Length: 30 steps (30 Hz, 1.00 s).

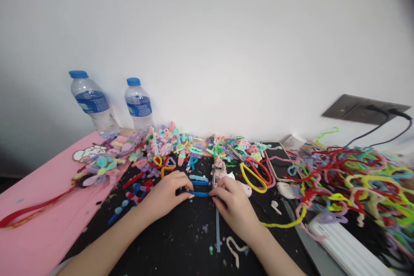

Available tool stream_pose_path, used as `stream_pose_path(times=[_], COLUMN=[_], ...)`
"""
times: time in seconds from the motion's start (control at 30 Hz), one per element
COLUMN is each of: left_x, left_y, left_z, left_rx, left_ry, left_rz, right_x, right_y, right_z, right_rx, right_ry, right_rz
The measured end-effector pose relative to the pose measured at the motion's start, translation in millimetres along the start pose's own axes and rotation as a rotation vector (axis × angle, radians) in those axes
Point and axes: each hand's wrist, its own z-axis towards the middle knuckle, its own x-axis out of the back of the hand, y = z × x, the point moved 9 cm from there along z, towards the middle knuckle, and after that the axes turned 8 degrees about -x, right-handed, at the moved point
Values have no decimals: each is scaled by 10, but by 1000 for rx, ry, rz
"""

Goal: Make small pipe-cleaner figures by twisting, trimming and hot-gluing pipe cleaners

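Observation:
A short blue pipe cleaner [201, 194] runs level between my two hands over the black table mat [174, 241]. My left hand [171, 194] pinches its left end between thumb and fingers. At the other end, my right hand [230, 198] is closed on it with the fingertips. Just beyond lie a light blue pipe cleaner piece [198, 178] and a darker blue one. Partly behind my right hand rests a pale pink tool [219, 168] that looks like a glue gun, and a translucent glue stick [217, 230] reaches toward me from under that hand.
Finished pipe-cleaner shapes [164, 138] crowd the back. Loose pipe cleaners [365, 181] heap at right, near a white power bank-like block [349, 246], a phone [278, 159] and an earbud [276, 207]. Two water bottles [93, 108] stand against the wall on a pink board [35, 198].

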Motion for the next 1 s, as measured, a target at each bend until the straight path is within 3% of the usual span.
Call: stream_pose_path(times=[0.2,0.4,0.57,0.7,0.8,0.87,1.0], left_x=[-14,8,84,128,165,207,254], left_y=[-17,26,108,124,118,131,190], left_z=[-2,2,10,7,2,-3,-7], left_rx=[5,-5,-15,-19,-22,-33,-66], left_ry=[-12,-9,47,85,125,169,222], left_rz=[7,14,16,31,52,66,75], right_x=[115,473,863,1100,1011,925,699], right_y=[18,151,236,563,820,941,1088], right_z=[-11,-38,-82,-323,-617,-787,-924], right_rx=[-8,-77,-99,-242,-252,-227,-304], right_ry=[63,200,111,48,-38,-26,-109], right_rz=[110,186,178,23,-118,-158,-190])
